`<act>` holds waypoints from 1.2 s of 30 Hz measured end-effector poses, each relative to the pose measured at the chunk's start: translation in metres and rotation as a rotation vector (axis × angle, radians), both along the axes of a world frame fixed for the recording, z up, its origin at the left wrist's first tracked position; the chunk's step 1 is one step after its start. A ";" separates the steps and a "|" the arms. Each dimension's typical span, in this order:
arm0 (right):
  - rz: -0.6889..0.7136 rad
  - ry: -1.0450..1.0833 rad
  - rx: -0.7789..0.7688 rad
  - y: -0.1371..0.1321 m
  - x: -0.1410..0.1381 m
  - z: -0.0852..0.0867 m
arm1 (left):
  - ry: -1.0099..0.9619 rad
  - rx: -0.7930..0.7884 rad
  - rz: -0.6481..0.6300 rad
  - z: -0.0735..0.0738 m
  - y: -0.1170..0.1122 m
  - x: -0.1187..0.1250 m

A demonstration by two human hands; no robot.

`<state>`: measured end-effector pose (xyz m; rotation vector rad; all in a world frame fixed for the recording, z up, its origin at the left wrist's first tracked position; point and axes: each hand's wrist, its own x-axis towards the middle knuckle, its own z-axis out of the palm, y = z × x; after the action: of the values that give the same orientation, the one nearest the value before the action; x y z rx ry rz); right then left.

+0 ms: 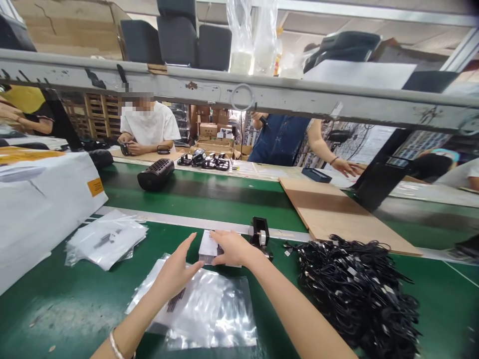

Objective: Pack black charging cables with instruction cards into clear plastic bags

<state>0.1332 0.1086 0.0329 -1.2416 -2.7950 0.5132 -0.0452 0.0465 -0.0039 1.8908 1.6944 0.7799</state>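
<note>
My right hand rests with fingers curled over a small white booklet or card on the green table. My left hand hovers just left of it with fingers stretched out, holding nothing, above a stack of clear plastic bags. A small black tape dispenser stands right behind my right hand.
A heap of coiled black cables lies at the right. More bagged sheets and a big white sack are at the left. A black speaker rides the far green belt. A brown board bridges it. Other people work across.
</note>
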 end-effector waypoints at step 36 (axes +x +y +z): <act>-0.079 0.328 0.191 -0.097 0.020 0.001 | -1.177 -0.541 0.054 0.021 -0.047 0.028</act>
<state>0.1534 0.0116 0.0336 -1.1104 -2.4479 0.3928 -0.0170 -0.0006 0.0168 0.7102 1.0056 1.0162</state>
